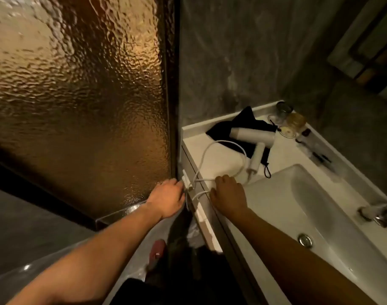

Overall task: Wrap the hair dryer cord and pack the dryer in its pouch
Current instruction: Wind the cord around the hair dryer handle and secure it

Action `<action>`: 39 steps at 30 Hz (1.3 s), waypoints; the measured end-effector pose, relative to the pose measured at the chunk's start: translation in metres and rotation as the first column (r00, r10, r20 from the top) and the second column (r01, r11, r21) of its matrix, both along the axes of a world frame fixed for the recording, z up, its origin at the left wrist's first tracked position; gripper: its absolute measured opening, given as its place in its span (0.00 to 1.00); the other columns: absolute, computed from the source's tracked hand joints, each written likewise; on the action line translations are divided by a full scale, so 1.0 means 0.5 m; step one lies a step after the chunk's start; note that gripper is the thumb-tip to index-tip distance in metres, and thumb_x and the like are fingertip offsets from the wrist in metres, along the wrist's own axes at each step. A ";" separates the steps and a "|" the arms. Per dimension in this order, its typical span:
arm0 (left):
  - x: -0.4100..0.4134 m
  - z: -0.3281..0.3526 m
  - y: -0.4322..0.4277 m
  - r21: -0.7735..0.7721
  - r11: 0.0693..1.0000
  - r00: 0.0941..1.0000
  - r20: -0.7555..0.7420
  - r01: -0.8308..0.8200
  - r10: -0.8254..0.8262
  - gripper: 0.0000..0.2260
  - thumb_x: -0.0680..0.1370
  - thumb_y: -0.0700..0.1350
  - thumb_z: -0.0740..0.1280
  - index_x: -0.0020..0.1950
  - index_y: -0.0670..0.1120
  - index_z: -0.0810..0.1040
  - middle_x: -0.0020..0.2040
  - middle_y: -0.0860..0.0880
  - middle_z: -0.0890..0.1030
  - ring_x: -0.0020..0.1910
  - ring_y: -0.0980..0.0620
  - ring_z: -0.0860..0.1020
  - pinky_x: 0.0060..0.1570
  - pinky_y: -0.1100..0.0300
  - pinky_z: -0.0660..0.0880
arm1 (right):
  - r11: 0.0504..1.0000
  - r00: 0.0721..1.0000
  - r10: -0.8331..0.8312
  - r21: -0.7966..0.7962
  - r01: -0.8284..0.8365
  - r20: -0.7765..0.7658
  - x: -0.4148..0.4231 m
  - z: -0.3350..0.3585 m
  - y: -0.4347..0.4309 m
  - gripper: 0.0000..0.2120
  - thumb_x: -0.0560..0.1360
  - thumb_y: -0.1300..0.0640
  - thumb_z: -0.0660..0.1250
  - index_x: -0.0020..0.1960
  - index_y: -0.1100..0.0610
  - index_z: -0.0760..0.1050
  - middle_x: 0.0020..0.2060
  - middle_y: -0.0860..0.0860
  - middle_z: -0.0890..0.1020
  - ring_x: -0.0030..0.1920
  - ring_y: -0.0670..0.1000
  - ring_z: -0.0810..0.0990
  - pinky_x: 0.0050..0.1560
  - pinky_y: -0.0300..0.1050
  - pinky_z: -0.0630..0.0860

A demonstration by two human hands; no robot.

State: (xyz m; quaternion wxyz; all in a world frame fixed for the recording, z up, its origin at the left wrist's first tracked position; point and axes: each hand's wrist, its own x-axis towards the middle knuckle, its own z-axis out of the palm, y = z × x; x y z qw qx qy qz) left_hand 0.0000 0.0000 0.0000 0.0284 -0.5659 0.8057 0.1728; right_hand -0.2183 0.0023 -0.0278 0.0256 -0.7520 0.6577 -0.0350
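A white hair dryer (253, 137) lies on a black pouch (238, 126) at the back of the white counter (219, 159). Its white cord (212, 148) loops across the counter and drops over the left front edge. My left hand (168, 198) is at that edge beside the glass, fingers closed on the cord's end near the plug (189, 188). My right hand (228, 195) rests on the counter edge with its fingers curled over another stretch of the cord.
A white sink basin (316, 208) with a drain (305, 239) fills the right side, a chrome tap (377, 213) beyond it. Glass jars (292, 121) and small toiletries stand at the counter's back right. A textured glass panel (78, 95) rises on the left.
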 end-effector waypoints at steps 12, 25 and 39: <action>-0.030 -0.022 -0.179 0.005 0.993 0.973 -0.201 0.116 -0.113 0.12 0.78 0.52 0.59 0.55 0.46 0.76 0.52 0.44 0.80 0.52 0.42 0.79 0.49 0.49 0.77 | 0.969 0.967 -0.244 -0.006 0.245 0.071 -0.057 0.023 -0.114 0.12 0.75 0.54 0.65 0.50 0.62 0.79 0.45 0.59 0.82 0.43 0.62 0.81 0.40 0.54 0.78; -0.229 -0.114 -0.217 0.292 0.892 0.877 -0.439 0.345 -0.196 0.14 0.79 0.49 0.66 0.60 0.42 0.76 0.55 0.42 0.79 0.52 0.45 0.78 0.49 0.55 0.73 | 0.644 0.599 -0.758 0.447 0.621 0.258 -0.212 -0.012 -0.233 0.23 0.79 0.53 0.66 0.65 0.68 0.68 0.59 0.63 0.77 0.57 0.64 0.78 0.49 0.49 0.72; -0.300 -0.147 -0.160 -0.164 0.927 0.933 -0.070 0.337 -0.352 0.07 0.74 0.45 0.69 0.50 0.46 0.81 0.57 0.44 0.74 0.54 0.41 0.72 0.50 0.48 0.71 | 0.505 -0.338 -0.728 0.800 0.325 0.597 -0.242 -0.010 -0.274 0.18 0.78 0.53 0.67 0.61 0.65 0.73 0.41 0.59 0.79 0.36 0.55 0.78 0.37 0.49 0.78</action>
